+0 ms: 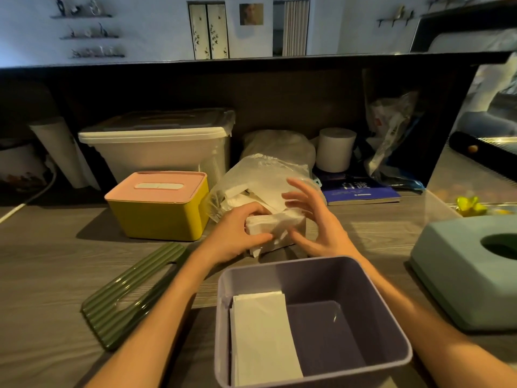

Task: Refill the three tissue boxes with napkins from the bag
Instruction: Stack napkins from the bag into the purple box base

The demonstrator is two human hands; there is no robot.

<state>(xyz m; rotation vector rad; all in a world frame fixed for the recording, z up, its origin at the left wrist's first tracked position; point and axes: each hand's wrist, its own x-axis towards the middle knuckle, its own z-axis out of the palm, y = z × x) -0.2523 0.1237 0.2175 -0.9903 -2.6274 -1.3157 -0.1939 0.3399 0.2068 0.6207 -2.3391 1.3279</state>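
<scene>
A grey wood-grain counter [42, 261] ran beneath a dark raised ledge, with a pale wall and small shelves behind it. The fingers [253, 212] of the left hand [237, 233] were curled round a white stack of napkins [275, 226], thumb underneath and the other fingers over the top edge. The right hand [313, 219] stood just beside the stack with its fingers spread wide and gripping nothing; whether its lower fingers touched the napkins could not be told. The stack was held at the mouth of a clear plastic bag [263, 175], which lay on the counter with more white napkins showing inside. Nearest the camera sat an open purple tissue box [363, 289], lidless, with a flat pile of napkins against its left wall and its right half bare. A ribbed green lid [131, 292] lay on the counter to its left. Behind that stood a yellow tissue box [159, 217] with a pink lid on, and at the right edge a pale blue-green tissue box [461, 275] with an oval opening on top.
</scene>
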